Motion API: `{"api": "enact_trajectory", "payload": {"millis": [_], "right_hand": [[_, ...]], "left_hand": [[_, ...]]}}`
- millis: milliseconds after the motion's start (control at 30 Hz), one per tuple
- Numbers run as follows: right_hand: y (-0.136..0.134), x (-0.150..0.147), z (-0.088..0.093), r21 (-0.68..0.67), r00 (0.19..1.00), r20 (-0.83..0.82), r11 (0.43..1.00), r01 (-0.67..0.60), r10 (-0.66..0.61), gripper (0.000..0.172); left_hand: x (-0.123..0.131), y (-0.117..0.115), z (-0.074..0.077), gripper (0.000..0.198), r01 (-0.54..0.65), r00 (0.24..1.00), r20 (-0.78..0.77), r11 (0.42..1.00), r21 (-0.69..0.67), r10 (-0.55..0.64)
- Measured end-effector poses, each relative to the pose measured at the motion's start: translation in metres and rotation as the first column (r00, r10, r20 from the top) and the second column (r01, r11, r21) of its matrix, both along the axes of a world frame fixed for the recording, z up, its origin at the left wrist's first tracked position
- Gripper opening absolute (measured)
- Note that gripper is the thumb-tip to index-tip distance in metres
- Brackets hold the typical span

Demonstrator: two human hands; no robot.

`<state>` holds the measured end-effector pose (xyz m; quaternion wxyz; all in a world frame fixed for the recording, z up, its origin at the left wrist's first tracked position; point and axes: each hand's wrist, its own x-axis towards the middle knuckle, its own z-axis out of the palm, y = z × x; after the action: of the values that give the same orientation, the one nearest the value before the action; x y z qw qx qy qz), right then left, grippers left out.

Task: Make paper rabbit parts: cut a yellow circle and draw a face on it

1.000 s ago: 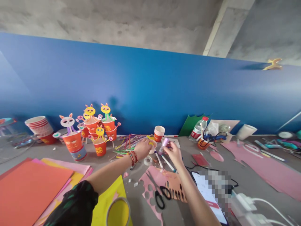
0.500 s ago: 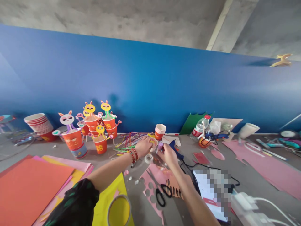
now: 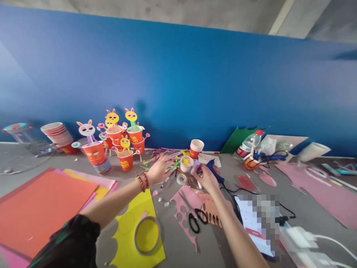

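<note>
Head view: your right hand (image 3: 208, 178) pinches a purple tube (image 3: 196, 166) just beside the white cup (image 3: 186, 166) with yellow pieces in it. Your left hand (image 3: 160, 170) spreads its fingers over the coloured sticks (image 3: 153, 153), seemingly grasping nothing; whether it touches them, I cannot tell. Best keep the tube clear of the cup's rim, as a knock could tip it, and pick lightly among the tangled sticks. Your grey counter (image 3: 173, 232) is crowded: scissors (image 3: 194, 212) among paper scraps, a blue glue gun (image 3: 214, 172) nearby. Behind it stands a blue partition (image 3: 178, 82), bare concrete (image 3: 167, 12) above.
</note>
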<state>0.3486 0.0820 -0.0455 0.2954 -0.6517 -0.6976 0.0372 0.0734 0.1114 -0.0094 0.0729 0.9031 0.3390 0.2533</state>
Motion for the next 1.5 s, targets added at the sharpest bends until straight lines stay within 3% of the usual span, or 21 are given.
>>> {"api": "enact_trajectory", "payload": {"millis": [133, 200, 300, 367, 467, 633, 867, 967, 1067, 1267, 1500], "right_hand": [[-0.026, -0.001, 0.01, 0.094, 0.999, -0.018, 0.994, 0.048, -0.047, 0.033], [-0.046, -0.011, 0.015, 0.174, 0.998, -0.052, 0.984, 0.047, -0.039, 0.03], [-0.076, -0.039, 0.021, 0.189, 0.985, -0.102, 0.975, -0.12, 0.141, 0.02], [-0.092, -0.062, 0.023, 0.083, 0.936, -0.11, 0.942, -0.326, 0.334, 0.011], [-0.105, -0.089, 0.022, -0.079, 0.883, -0.109, 0.881, -0.466, 0.457, 0.009], [-0.104, -0.109, 0.013, -0.214, 0.862, -0.053, 0.838, -0.502, 0.503, 0.01], [-0.091, -0.129, 0.0, -0.213, 0.84, 0.016, 0.823, -0.527, 0.542, 0.026], [-0.089, -0.133, -0.005, -0.215, 0.834, 0.054, 0.822, -0.527, 0.549, 0.024], [-0.086, -0.134, -0.008, -0.215, 0.828, 0.066, 0.818, -0.534, 0.558, 0.016], [-0.083, -0.122, 0.003, -0.201, 0.844, 0.073, 0.837, -0.509, 0.531, 0.016], [-0.091, -0.112, 0.007, -0.269, 0.821, 0.102, 0.81, -0.521, 0.562, 0.013]], "left_hand": [[-0.046, -0.041, -0.005, 0.011, -0.025, 0.996, -0.09, 0.997, -0.068, 0.018], [-0.059, -0.06, -0.013, 0.01, -0.045, 0.99, -0.141, 0.993, -0.106, 0.03], [-0.062, -0.075, -0.027, 0.014, -0.093, 0.979, -0.191, 0.985, -0.144, 0.065], [-0.06, -0.076, -0.034, 0.016, -0.123, 0.975, -0.203, 0.979, -0.161, 0.089], [-0.058, -0.076, -0.038, 0.015, -0.131, 0.978, -0.185, 0.972, -0.196, 0.094], [-0.068, -0.08, -0.035, 0.015, -0.115, 0.992, -0.081, 0.96, -0.254, 0.097], [-0.103, -0.074, -0.031, 0.013, -0.246, 0.956, 0.09, 0.93, -0.275, 0.279], [-0.122, -0.075, -0.026, 0.013, -0.286, 0.939, 0.108, 0.916, -0.28, 0.327], [-0.129, -0.088, -0.023, 0.014, -0.24, 0.957, 0.083, 0.922, -0.304, 0.277], [-0.115, -0.12, -0.026, 0.017, -0.118, 0.992, -0.006, 0.93, -0.349, 0.123], [-0.111, -0.127, -0.023, 0.017, -0.081, 0.983, -0.185, 0.921, -0.382, 0.009]]}}
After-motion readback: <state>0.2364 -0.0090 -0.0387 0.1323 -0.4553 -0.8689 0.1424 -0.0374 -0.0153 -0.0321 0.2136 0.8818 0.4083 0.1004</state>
